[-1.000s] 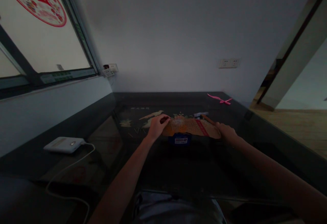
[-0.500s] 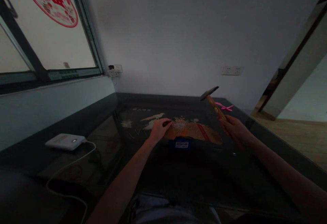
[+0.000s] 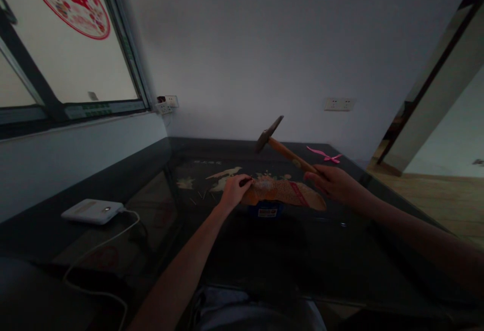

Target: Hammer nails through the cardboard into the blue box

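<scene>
My right hand (image 3: 329, 182) grips the wooden handle of a hammer (image 3: 282, 147), its dark head raised in the air above the table. My left hand (image 3: 234, 190) is closed in a pinch at the left end of an orange-brown woven piece (image 3: 283, 193) with a red band, holding something small and dark that I cannot name. The woven piece rests on a small blue box (image 3: 263, 210) on the dark glass table (image 3: 264, 250).
A white power bank (image 3: 93, 210) with a white cable (image 3: 98, 265) lies at the left. A pink ribbon (image 3: 325, 154) lies at the far right of the table. Small thin sticks (image 3: 198, 196) lie left of my left hand. Wall sockets and a window are behind.
The hammer lay on the table beyond the woven piece; my right hand has lifted it and swung its head left, above the piece. My left hand has stayed at the left end.
</scene>
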`<action>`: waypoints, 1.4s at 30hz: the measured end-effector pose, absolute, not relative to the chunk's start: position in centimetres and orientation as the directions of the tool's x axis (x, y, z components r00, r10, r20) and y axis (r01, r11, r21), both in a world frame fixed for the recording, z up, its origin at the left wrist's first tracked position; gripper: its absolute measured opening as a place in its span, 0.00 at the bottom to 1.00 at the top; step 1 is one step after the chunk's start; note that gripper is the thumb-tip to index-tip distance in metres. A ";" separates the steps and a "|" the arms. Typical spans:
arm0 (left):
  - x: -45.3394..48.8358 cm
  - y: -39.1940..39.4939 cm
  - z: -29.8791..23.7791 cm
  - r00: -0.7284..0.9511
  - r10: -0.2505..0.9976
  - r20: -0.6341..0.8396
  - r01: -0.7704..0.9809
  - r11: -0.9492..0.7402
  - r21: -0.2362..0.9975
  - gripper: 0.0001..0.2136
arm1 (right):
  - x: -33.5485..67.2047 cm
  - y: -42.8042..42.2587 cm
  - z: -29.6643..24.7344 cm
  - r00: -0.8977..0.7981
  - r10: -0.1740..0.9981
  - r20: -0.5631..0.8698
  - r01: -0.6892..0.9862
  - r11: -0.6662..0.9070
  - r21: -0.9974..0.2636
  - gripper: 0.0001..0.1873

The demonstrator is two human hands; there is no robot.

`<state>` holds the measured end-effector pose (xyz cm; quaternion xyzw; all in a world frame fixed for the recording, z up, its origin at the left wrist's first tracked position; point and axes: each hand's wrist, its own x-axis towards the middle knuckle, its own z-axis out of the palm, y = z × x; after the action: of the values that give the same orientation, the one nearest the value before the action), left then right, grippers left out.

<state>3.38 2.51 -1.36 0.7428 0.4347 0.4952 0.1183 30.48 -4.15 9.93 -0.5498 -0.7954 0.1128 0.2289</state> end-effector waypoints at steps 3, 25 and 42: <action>3.4 2.6 -1.5 0.125 0.766 0.630 0.532 -0.588 0.610 0.04 | 30.0 -4.1 9.6 -0.316 0.933 0.172 0.858 0.358 -0.367 0.16; 3.4 3.0 -1.7 0.144 0.827 0.543 0.518 -0.531 0.671 0.05 | 30.0 -4.1 8.1 -0.406 0.908 0.099 0.858 0.416 -0.299 0.16; 3.5 2.6 -1.1 0.153 0.830 0.536 0.580 -0.514 0.632 0.05 | 29.7 -4.1 8.0 -0.429 0.892 0.145 0.850 0.452 -0.270 0.16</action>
<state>3.52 2.60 -1.06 0.7462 0.4726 0.4476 0.1397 29.74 -4.12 7.96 -0.5174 -0.8416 0.0777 0.1342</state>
